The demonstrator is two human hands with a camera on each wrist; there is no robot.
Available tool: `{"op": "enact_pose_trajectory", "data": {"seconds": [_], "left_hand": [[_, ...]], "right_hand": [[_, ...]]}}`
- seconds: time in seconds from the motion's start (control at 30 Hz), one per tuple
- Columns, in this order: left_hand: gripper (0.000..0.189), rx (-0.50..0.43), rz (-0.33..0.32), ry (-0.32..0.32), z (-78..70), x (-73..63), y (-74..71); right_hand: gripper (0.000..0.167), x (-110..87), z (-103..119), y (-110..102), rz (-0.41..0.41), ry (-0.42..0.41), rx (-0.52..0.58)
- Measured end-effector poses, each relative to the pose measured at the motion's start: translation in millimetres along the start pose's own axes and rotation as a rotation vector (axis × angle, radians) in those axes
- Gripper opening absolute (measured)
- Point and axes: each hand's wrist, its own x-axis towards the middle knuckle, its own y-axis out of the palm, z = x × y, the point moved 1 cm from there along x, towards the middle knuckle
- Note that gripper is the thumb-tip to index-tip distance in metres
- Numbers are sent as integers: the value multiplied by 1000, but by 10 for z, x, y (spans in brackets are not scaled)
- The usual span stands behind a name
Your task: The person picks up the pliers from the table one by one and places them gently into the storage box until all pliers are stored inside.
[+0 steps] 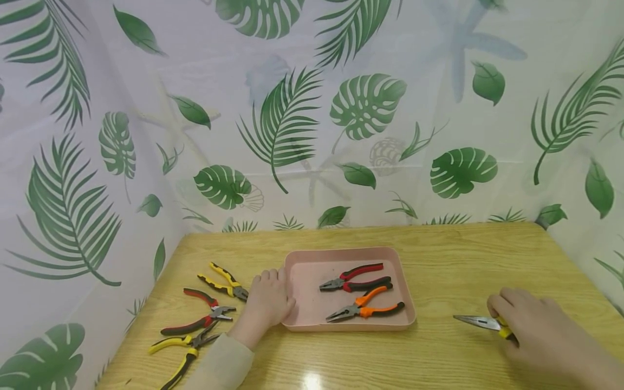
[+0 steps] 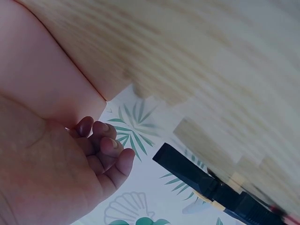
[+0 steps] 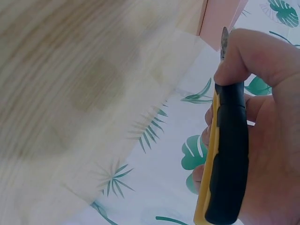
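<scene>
My left hand (image 1: 267, 300) holds the left wall of a shallow pink tray (image 1: 304, 295), with the thumb over its rim. From the left wrist, loosely curled fingers (image 2: 110, 157) show beside the wall; the thumb is hidden. Two pliers lie in the tray: combination pliers (image 1: 336, 284) with red and black handles, and long-nose pliers (image 1: 363, 311) with orange and black handles. Over the table's right side, my right hand (image 1: 536, 322) grips yellow-and-black long-nose pliers (image 1: 480, 322), tips pointing left toward the tray. The thumb presses along their handle (image 3: 229, 154).
Left of the tray lie yellow-and-black pliers (image 1: 240, 293), red-and-black pliers (image 1: 219, 312) and another yellow-and-black pair (image 1: 190, 353) nearer the front. The wood-grain table (image 1: 463, 260) meets a leaf-print cloth (image 1: 302, 211) at its back and sides.
</scene>
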Motion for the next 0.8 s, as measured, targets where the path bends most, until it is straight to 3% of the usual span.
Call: {"op": "enact_pose_trajectory", "data": {"seconds": [0.3,0.8], "left_hand": [[46,5,-14,4,11,10,0],[51,17,3,-1,20,20,35]], "right_hand": [[47,88,35,-52,33,12,-1],[46,222,114,-113,-3,-40,-1]]}}
